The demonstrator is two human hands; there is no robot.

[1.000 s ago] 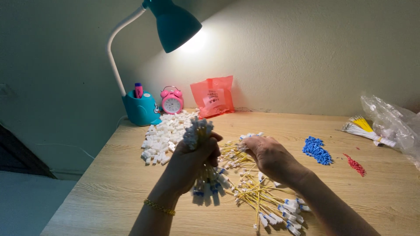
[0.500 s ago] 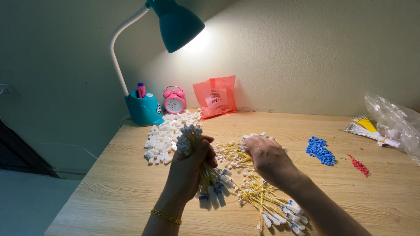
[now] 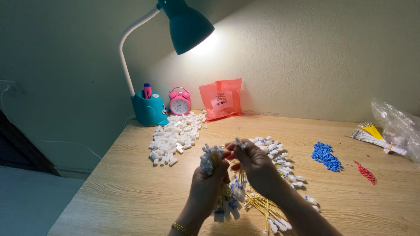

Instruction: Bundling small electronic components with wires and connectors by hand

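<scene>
Lamp [image 3: 183,24] light falls on a tabletop [image 3: 113,192] with white connectors [image 3: 175,137] heaped at left. Left hand [image 3: 208,183] grips a wire bundle [image 3: 210,159] with fitted ends; right hand [image 3: 256,164] pinches one wire at its top. More wires [image 3: 273,183] lie beneath, so much seems left; blue pieces [image 3: 326,156] sit right.

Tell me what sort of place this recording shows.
Probably a home desk used for small assembly work: a wooden desk against a wall, a teal desk lamp, a pink alarm clock, and piles of small white connectors.
</scene>
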